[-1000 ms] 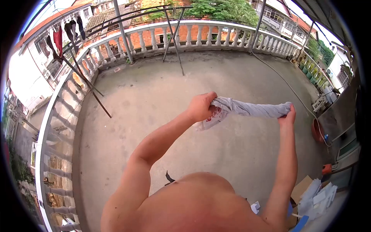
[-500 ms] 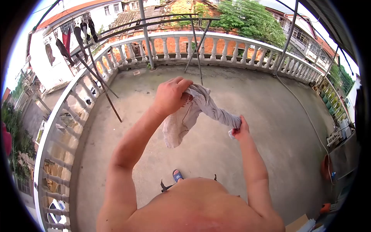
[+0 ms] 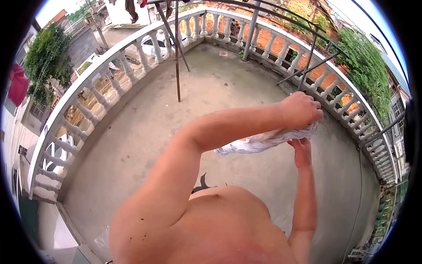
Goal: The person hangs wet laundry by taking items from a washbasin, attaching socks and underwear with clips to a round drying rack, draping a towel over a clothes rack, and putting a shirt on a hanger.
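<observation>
A bunched, whitish-grey cloth (image 3: 259, 142) hangs in the air ahead of my body and stretches out to the left below my forearm. My left hand (image 3: 301, 109) is closed over its right end, with the arm reaching across my chest. Just beneath, my right hand (image 3: 302, 149) grips the same end from below, its fingers partly hidden by the fabric. Part of the cloth is covered by my left forearm, and whether it is a garment I cannot tell.
A white balustrade (image 3: 127, 68) curves around the concrete terrace floor (image 3: 145, 127). Dark metal poles (image 3: 177, 66) stand at the left, and a crossed pole stand (image 3: 307, 66) is at the right. Dark clothes (image 3: 131, 9) hang at the top.
My view has turned to the left. My left hand has crossed over to the right, close above my right hand, and the cloth now trails leftward instead of spanning between separated hands.
</observation>
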Demonstrator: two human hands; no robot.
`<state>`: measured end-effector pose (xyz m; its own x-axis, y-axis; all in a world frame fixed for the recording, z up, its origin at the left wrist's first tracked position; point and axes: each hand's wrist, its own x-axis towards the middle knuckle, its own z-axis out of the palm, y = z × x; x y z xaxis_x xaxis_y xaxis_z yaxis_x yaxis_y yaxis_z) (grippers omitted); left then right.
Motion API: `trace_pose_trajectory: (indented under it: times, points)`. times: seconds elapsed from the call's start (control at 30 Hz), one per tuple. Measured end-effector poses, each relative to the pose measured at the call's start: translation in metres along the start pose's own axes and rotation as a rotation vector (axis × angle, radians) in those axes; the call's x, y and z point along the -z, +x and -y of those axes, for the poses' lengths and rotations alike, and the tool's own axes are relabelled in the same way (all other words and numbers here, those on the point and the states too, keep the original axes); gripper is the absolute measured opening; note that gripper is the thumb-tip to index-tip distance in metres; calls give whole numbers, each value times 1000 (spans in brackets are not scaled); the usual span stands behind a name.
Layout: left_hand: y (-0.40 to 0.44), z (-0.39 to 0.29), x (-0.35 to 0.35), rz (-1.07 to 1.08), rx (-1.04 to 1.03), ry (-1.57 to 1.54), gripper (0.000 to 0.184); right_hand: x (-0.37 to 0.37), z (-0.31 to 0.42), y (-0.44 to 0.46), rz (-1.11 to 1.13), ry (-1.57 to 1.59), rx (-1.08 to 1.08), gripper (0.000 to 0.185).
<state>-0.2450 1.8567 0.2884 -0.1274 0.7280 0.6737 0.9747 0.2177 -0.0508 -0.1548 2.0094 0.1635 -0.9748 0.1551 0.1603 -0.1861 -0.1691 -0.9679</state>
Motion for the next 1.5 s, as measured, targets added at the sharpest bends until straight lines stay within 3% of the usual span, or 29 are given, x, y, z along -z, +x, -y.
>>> trace_pose_trajectory:
  times: [0.07,0.23,0.3,0.47,0.63,0.87,0.93,1.0,1.03,1.1,1.17,1.2,1.27,1.3,1.33,1.4,1.43,1.5]
  points:
    - [-3,29,-5,56,43,35,11,-6,-1,41,166,-340,-29,13]
    - [-7,87,7,74,123,319,23,-19,-6,119,56,-90,-101,14]
    - [-10,116,4,105,229,389,31,-2,-1,154,118,-49,-61,17]
    - [-12,138,-4,109,509,446,36,10,20,211,174,97,-38,19]
    - [3,174,-36,116,551,420,37,41,25,255,127,188,-42,18]
    - [31,240,-50,105,605,226,33,113,61,313,-196,269,82,24]
    - [44,268,-56,-69,499,200,27,137,64,331,-258,263,97,24]
    - [59,291,-51,-143,596,114,26,176,56,355,-346,502,60,21]
    - [62,303,-45,-166,657,94,27,183,59,356,-555,502,95,23]
    - [47,350,-35,-313,692,73,26,217,61,358,-691,548,195,24]
    - [15,402,-17,-416,872,6,22,302,42,372,-736,564,239,27]
    - [-7,436,-14,-542,1008,41,24,300,54,361,-873,537,245,30]
    - [-58,484,4,-762,1165,-258,28,356,61,351,-1009,482,266,30]
    - [-70,492,9,-902,1214,-190,24,374,70,343,-1054,463,281,27]
    - [-64,477,15,-893,1227,-5,21,402,79,342,-1091,420,308,22]
    - [-129,560,30,-781,1263,218,22,456,106,337,-1111,346,372,19]
    - [-125,554,32,-774,1310,213,26,388,142,327,-1295,241,346,19]
    - [-124,543,35,-760,1361,200,30,447,161,337,-1118,69,317,28]
